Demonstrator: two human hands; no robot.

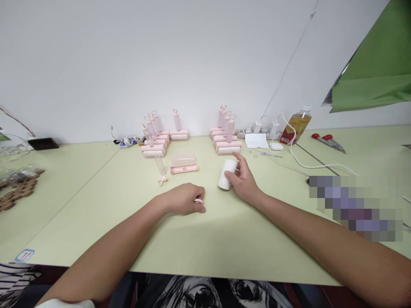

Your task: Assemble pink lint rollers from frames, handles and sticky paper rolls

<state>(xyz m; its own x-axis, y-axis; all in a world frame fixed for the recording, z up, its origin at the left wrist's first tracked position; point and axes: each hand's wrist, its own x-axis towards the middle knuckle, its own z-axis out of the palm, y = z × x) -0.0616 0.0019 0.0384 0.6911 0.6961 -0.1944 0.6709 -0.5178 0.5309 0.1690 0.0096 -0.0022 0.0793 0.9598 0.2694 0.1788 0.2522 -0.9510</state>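
My right hand (244, 179) grips a white roll (227, 174), tilted, thumb at its side. My left hand (184, 199) is closed in a pinch on a small pink piece (198, 201); the fingers hide most of it. Beyond the left hand lies an open pink case (184, 168) with a clear cover (183, 159) behind it. Next to this are a clear tube (159, 165) and a pink loop-shaped cap (162, 180). Farther back, pink lint rollers (154, 149) with upright handles stand in a left group, with more lint rollers (228, 147) in a right group.
Against the wall at right are white chargers and cables (257, 126), a folded paper (256, 140) and a drink bottle (296, 125). Tweezers (265, 153) lie in front of them, red-handled pliers (329, 141) farther right. Brown round pieces (19, 190) are at far left.
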